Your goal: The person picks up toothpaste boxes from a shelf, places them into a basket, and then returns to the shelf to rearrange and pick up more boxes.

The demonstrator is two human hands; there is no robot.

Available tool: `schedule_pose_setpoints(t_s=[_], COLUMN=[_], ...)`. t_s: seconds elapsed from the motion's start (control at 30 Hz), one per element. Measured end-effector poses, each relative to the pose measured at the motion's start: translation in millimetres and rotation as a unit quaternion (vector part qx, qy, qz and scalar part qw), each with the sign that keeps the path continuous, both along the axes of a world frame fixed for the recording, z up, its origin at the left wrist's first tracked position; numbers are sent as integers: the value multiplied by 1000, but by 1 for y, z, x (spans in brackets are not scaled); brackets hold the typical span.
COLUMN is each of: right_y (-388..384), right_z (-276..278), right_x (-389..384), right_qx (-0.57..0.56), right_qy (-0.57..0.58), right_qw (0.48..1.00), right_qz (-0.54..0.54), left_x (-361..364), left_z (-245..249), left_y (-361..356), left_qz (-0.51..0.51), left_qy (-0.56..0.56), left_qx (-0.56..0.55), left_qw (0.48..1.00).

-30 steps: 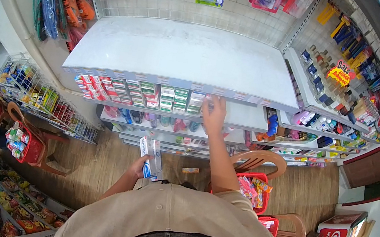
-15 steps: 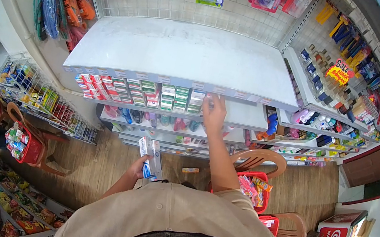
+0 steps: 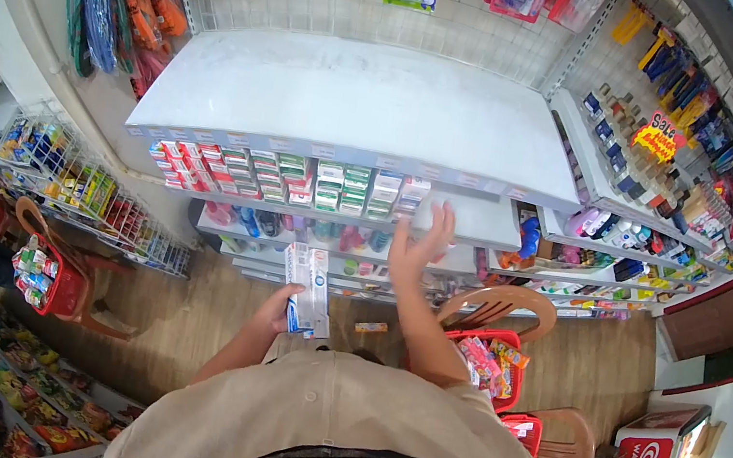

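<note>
My left hand [image 3: 278, 312] grips a bundle of long white and blue toothpaste boxes [image 3: 307, 289], held upright in front of my chest. My right hand [image 3: 416, 243] hovers open below the shelf [image 3: 476, 221], fingers spread and holding nothing. Just above it, rows of stacked toothpaste boxes [image 3: 297, 179] in red, green and white fill the shelf's left and middle part. The rightmost stack [image 3: 412, 193] stands next to the bare right end of that shelf.
A wide bare white shelf top [image 3: 359, 105] lies above the boxes. A red basket [image 3: 486, 358] of goods rests on a plastic chair at my right. One small box [image 3: 369, 328] lies on the wooden floor. A second basket on a chair [image 3: 45, 271] stands at left.
My right hand has pulled down and back from the rightmost stack on the shelf and now hangs open. My left hand has raised the boxes slightly.
</note>
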State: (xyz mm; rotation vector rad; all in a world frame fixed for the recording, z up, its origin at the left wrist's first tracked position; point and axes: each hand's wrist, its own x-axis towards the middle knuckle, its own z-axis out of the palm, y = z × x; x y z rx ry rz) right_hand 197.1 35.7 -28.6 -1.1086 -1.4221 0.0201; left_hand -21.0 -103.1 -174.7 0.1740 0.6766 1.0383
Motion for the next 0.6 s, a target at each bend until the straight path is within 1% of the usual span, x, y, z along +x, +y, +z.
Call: schedule_pose_setpoints(t_s=[0.03, 0.07, 0.1, 0.13, 0.17, 0.2, 0.23, 0.27, 0.3, 0.33, 0.37, 0.4, 0.47, 0.5, 0.57, 0.6], right_y=[-16, -37, -59, -78, -93, -108, -124, -131, -130, -128, -125, -124, -123, -122, -118, -115], right_z=[-15, -24, -33, -46, -57, -59, -54, -50, -52, -57, -61, -64, -71, -68, -63, -62], right_x=[2, 2, 0, -3, -4, -2, 1, 3, 8, 16, 24, 30, 40, 44, 53, 58], right_qx=[-17, -56, -95, -180, -260, -260, -427, -565, -564, -580, -594, -593, -563, -561, -520, -519], right_qy=[-3, -24, -46, 10, 66, 66, 193, 309, 312, 342, 370, 373, 387, 390, 516, 517], right_qw=[1000, 997, 991, 964, 915, 916, 798, 629, 632, 597, 561, 563, 585, 587, 540, 541], right_qz=[14, 51, 86, 196, 301, 298, 379, 435, 431, 436, 441, 438, 436, 435, 414, 413], left_x=[3, 7, 14, 21, 30, 36, 42, 48, 56, 63, 67, 74, 85, 85, 85, 84], left_z=[2, 5, 16, 32, 50, 58, 61, 64, 85, 100, 104, 109, 116, 113, 104, 103], left_y=[5, 10, 13, 16, 19, 22, 26, 29, 31, 33, 37, 38, 40, 42, 47, 48], left_qz=[-5, -10, -11, -13, -19, -26, -35, -40, -40, -41, -30, -35, 40, 36, 51, 48], left_qy=[-15, -30, -44, -45, -65, -85, -73, -74, 40, 153, 136, 135, 187, 187, 153, 153], left_qx=[46, 92, 98, 98, 104, 109, 63, 63, 57, 52, 47, 48, 81, 83, 105, 105], left_qw=[999, 995, 994, 994, 992, 990, 995, 995, 997, 986, 989, 989, 978, 978, 981, 981])
